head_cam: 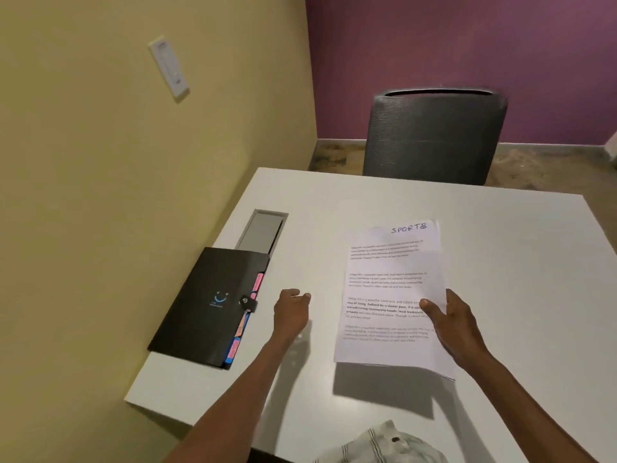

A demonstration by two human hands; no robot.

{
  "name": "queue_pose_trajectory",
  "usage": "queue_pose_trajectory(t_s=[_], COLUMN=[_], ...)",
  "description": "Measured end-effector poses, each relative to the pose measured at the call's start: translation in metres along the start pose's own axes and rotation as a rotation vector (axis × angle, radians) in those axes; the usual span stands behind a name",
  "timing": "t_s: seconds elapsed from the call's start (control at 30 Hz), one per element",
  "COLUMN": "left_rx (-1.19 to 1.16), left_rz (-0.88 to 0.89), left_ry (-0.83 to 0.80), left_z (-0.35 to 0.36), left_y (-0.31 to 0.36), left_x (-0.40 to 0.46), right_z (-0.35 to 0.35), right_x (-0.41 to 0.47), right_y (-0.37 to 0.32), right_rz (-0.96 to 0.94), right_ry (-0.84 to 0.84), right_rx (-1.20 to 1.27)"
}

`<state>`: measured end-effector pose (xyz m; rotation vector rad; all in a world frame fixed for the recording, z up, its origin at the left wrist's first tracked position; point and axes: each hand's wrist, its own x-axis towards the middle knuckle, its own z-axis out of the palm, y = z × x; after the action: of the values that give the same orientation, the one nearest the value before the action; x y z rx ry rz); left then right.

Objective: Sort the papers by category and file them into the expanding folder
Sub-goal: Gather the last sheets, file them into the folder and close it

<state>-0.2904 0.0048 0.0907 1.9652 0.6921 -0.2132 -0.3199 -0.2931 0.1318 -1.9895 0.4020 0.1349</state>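
Dark mesh chair (434, 138) behind white table (500, 248); wall switch plate (169, 68).

Printed text: paragraphs on the papers (390, 295) too blurred to read.
Paper stack: count of sheets cannot be told; right edge covered by the right hand (449, 320).
Folder tabs: lettering on the pink and blue tabs of the expanding folder (208, 305) too small to read.
Folder logo: words under the smile unreadable.
Chair (434, 135) at 12 o'clock: seat hidden behind the table (500, 248).
Shirt (380, 442) at 6 o'clock: cut off by the bottom edge.
Forearms: cut off by the bottom edge.
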Motion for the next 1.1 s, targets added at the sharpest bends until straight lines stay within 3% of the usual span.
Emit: queue_pose_trajectory(t_s=[0.23,0.3,0.53,0.57,0.7,0.93,1.1], left_rx=[0.530,0.572,0.645,0.627,0.151,0.319,0.181], left_rz=[0.082,0.061,0.090,0.072,0.022,0.263,0.420], left_ry=[0.231,0.247,0.059,0.071,0.214,0.301,0.242], left_z=[-0.072,-0.076,-0.084,-0.084,-0.087,-0.066,-0.036], left_y=[-0.072,-0.085,-0.077,-0.076,-0.063,-0.009,0.044], left_x=[0.055,0.076,0.097,0.095,0.073,0.026,-0.012], right_z=[0.007,0.011,0.021,0.020,0.017,0.021,0.023], right_x=[-0.014,-0.019,-0.046,-0.050,-0.050,-0.026,-0.008], right_y=[0.005,0.004,-0.006,-0.006,0.007,0.000,-0.027], right_rz=[0.100,0.119,0.153,0.130,0.010,-0.041,-0.160], right_ry=[0.095,0.126,0.162,0.152,0.095,0.022,-0.079], right_rx=[-0.079,-0.091,-0.084,-0.106,-0.162,-0.250,-0.394])
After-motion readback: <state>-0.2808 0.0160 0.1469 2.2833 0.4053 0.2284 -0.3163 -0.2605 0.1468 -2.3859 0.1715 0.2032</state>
